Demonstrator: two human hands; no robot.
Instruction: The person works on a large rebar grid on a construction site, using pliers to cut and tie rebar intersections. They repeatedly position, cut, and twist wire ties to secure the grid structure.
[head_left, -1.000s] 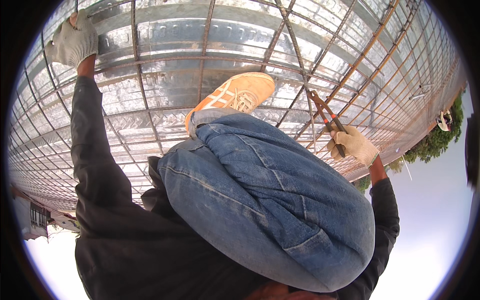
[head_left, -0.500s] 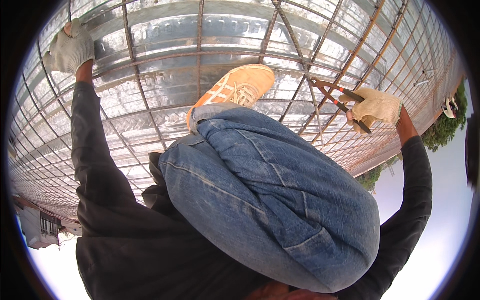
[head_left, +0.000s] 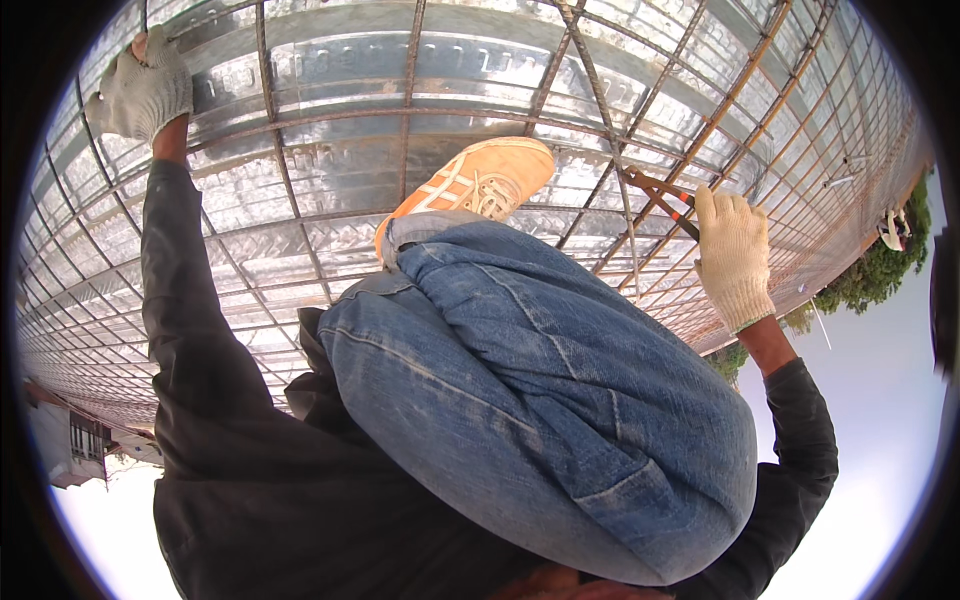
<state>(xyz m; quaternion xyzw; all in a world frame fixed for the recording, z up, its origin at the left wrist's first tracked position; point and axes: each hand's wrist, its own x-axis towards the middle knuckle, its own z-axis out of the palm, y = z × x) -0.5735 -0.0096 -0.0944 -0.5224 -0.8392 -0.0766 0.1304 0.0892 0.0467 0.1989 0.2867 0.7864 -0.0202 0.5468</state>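
My right hand (head_left: 735, 255), in a pale knit glove, is closed round the handles of pincers (head_left: 655, 188). Orange-red bands mark their dark handles. The pincers' head is right by a crossing of rebar rods, against or very near a slanting rod (head_left: 600, 95). At the upper left my left hand (head_left: 150, 90), in a similar glove with some fingertips bare, is closed at a rod of the rebar mesh (head_left: 275, 135). Its grip is partly hidden by the glove.
Ribbed shiny metal decking (head_left: 330, 70) lies under the mesh. My orange shoe (head_left: 490, 175) stands on it, below my bent knee in jeans (head_left: 560, 400). Rusty rods (head_left: 730, 95) run along the right. Green trees (head_left: 880, 265) and a building (head_left: 70, 440) stand beyond the edges.
My right hand has turned over on the pincers, its back now showing, and the wrist has dropped lower and to the left. The pincers' head stays by the crossing. My left hand holds its place.
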